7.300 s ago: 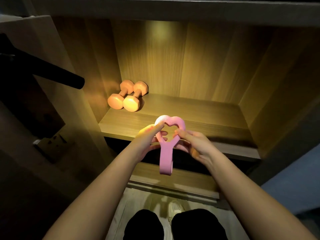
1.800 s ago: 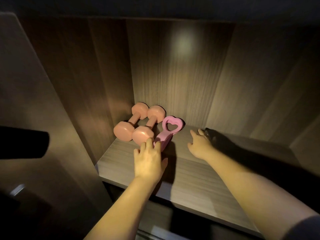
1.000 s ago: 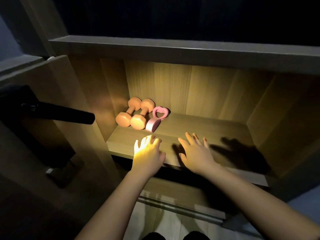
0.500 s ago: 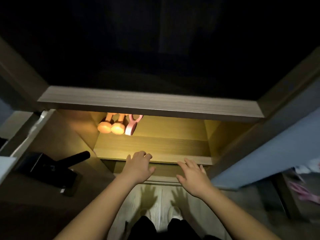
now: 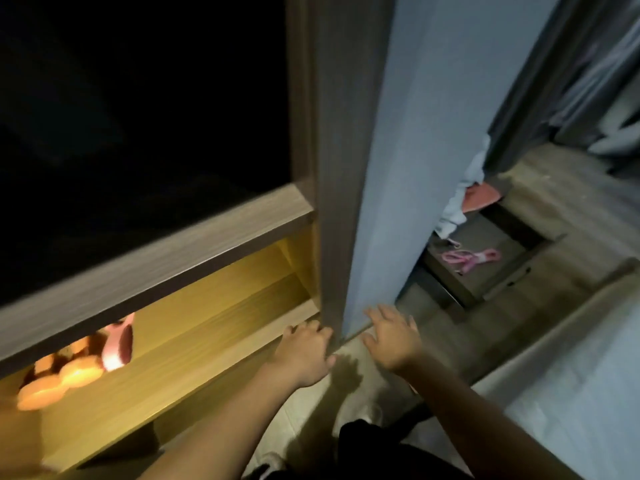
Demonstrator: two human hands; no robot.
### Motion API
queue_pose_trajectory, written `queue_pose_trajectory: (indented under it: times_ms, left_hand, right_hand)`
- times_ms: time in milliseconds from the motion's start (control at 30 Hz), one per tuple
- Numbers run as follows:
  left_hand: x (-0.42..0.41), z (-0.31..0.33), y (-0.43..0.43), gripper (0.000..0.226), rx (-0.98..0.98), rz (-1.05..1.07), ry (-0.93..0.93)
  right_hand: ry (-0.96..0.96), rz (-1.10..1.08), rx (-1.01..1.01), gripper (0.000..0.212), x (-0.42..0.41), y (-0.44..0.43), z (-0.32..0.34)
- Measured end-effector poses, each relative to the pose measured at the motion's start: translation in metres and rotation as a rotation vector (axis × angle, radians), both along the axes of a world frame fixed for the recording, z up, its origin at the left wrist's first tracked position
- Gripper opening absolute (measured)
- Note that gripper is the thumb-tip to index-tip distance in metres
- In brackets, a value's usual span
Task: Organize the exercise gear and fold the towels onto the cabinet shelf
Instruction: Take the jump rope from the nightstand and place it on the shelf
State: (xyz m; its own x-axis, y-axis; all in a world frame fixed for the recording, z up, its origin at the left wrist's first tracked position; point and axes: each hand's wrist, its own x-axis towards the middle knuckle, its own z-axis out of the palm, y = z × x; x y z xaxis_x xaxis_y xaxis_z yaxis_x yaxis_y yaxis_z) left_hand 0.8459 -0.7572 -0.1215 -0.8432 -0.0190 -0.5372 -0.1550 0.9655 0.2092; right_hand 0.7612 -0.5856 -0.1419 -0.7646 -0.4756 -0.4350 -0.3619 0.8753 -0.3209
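Both hands have come off the lit cabinet shelf (image 5: 194, 344) since half a second ago, and the view has swung toward three o'clock, tilting the cabinet. Now the left hand (image 5: 304, 355) hangs at the foot of the cabinet's upright side panel (image 5: 332, 168), palm down, fingers (image 5: 294, 332) loosely spread and holding nothing. Just beside it, toward three o'clock, the right hand (image 5: 391, 337) is likewise empty with its fingers fanned apart. At about eight o'clock from the left hand, well apart from it, two orange dumbbells (image 5: 59, 379) lie side by side at the shelf's far end, with the pink heart-shaped gripper (image 5: 119, 344) touching them; the shelf board above (image 5: 156, 265) hides part of all three, and motion blur smears their outlines. Out at two o'clock from the right hand, a pink skipping rope (image 5: 467, 259), as it seems to be, lies on a dark low surface (image 5: 485, 275). Beyond it, at about twelve o'clock, sit crumpled pale and coral towels (image 5: 464, 202).
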Motion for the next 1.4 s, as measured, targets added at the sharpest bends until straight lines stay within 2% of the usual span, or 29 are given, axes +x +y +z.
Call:
queue_pose_trajectory:
  times_ms: [133, 267, 367, 533, 733, 933, 1067, 1200, 1300, 1400]
  left_hand:
    - [-0.072, -0.008, 0.054, 0.052, 0.034, -0.106, -0.011]
    - [-0.136, -0.007, 0.110, 0.051, 0.072, -0.197, 0.028]
    - [-0.177, -0.010, 0.144, 0.049, 0.082, -0.271, 0.022]
    - [-0.243, -0.028, 0.195, 0.049, 0.051, -0.405, -0.048]
    - [-0.345, -0.065, 0.251, 0.047, 0.017, -0.542, -0.147]
    - [-0.451, -0.114, 0.289, 0.042, -0.034, -0.534, -0.277]
    - [-0.504, -0.163, 0.301, 0.044, -0.002, -0.430, -0.310]
    - [-0.538, -0.218, 0.313, 0.052, 0.053, -0.330, -0.306]
    - [-0.554, -0.260, 0.320, 0.062, 0.076, -0.268, -0.269]
    - [-0.571, -0.304, 0.329, 0.062, 0.101, -0.227, -0.203]
  right_hand:
    - [0.078, -0.080, 0.037, 0.057, -0.042, 0.081, -0.012]
    - [-0.003, -0.227, 0.070, 0.045, -0.082, 0.148, -0.009]
    - [-0.004, -0.308, 0.078, 0.049, -0.108, 0.186, -0.011]
    - [-0.008, -0.425, 0.095, 0.054, -0.154, 0.228, -0.022]
    - [-0.125, -0.538, 0.100, 0.052, -0.227, 0.253, -0.053]
    - [-0.235, -0.591, 0.075, 0.051, -0.318, 0.270, -0.096]
    - [-0.264, -0.593, 0.086, 0.053, -0.370, 0.286, -0.133]
    - [-0.309, -0.516, 0.100, 0.054, -0.417, 0.308, -0.174]
    - [-0.258, -0.406, 0.154, 0.053, -0.455, 0.317, -0.210]
    - [-0.204, -0.286, 0.233, 0.056, -0.496, 0.318, -0.249]
